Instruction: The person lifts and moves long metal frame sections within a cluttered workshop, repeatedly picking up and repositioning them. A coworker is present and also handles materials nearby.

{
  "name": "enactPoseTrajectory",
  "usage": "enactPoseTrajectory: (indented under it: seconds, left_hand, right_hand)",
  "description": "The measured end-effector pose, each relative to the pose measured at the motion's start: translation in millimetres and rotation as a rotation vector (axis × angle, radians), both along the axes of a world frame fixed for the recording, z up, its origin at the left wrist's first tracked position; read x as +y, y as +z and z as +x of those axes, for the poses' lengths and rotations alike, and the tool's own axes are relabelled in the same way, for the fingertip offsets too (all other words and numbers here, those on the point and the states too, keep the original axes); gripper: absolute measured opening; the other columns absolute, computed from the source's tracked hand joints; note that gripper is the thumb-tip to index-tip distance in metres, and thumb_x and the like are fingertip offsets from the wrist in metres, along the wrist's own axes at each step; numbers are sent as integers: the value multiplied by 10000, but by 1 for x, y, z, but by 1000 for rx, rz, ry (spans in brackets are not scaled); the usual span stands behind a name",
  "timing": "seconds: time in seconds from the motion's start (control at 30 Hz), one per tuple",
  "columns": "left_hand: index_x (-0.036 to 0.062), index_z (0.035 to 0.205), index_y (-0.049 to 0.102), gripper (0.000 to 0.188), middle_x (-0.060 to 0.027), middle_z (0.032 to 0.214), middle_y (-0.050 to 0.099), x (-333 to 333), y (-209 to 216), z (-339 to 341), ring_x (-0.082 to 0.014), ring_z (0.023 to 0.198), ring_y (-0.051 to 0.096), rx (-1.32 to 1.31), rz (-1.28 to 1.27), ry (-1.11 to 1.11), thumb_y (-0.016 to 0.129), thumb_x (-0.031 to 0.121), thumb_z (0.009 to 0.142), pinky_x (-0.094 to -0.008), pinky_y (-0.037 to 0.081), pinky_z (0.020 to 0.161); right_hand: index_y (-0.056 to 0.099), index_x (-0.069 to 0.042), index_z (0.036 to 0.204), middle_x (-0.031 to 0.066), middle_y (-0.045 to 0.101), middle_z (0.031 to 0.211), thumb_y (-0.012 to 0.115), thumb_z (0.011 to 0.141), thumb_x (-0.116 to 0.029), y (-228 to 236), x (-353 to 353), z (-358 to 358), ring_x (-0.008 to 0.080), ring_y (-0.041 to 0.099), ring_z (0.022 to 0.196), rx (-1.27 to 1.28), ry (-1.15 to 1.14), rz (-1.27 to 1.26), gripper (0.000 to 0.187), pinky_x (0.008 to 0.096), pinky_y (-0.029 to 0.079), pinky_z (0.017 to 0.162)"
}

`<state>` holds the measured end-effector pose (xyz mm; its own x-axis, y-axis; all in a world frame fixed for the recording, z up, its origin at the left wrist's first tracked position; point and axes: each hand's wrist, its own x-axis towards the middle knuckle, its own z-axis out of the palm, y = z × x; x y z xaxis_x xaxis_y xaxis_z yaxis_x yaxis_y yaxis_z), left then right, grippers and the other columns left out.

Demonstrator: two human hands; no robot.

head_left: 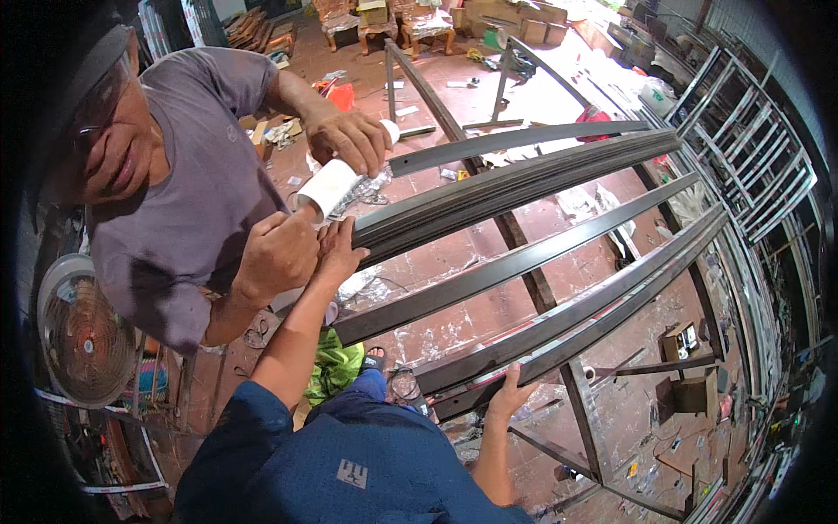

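1. Four long dark metal strips (pixel 524 188) lie side by side across a steel frame (pixel 532 288), each gently curved, smooth and dull grey, running from lower left to upper right.
2. The left hand (pixel 339 249) rests with its fingers spread flat on the near end of the second strip, gripping nothing.
3. The right hand (pixel 509 393) curls up around the underside of the nearest strip (pixel 567 336) at its lower end, fingers bent over the edge.
4. A co-worker in a grey shirt stands just left of the strips with two hands: the upper hand (pixel 349 140) and the lower hand (pixel 278 255) both hold a white roll (pixel 329 186) (cylindrical, like tape or film) at the strip ends, touching the left hand.
5. A round wire-guard fan (pixel 83 332) sits at the far left.
6. Stacked white metal grilles (pixel 751 148) lean along the right edge.
7. Between the strips there are open gaps showing the reddish floor (pixel 454 323), littered with scraps; two wooden chairs (pixel 384 24) stand at the far end.
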<state>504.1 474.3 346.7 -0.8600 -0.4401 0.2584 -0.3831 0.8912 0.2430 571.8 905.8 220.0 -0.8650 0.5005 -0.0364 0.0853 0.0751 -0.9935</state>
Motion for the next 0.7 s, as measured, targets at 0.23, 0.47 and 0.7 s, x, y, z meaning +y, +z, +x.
enactPoseTrajectory:
  seconds: [0.23,0.47,0.7]
  left_hand:
    - [41,1485,484,827,-229,1385,577,1,3,3,-446,1313,489,-25,88,-35,879,267,794,-532,354,1159]
    - [106,1472,517,812,-170,1332,628,-6,-13,1,-404,1289,539,23,-15,-47,878,363,791,-554,347,1140]
    - [76,1477,508,835,-196,1342,611,-18,-22,6,-411,1276,537,52,-36,-60,879,355,783,-528,367,1127]
  right_hand:
    - [334,94,1549,242,494,1461,756,995,-289,31,-10,3,308,532,1276,86,64,-100,795,423,422,1113]
    - [314,95,1564,252,495,1473,775,979,-309,21,-5,3,333,525,1306,60,46,-88,847,437,402,1140]
    - [243,97,1618,313,308,1649,765,966,-302,49,-3,2,410,390,1478,-74,22,200,926,471,298,1247]
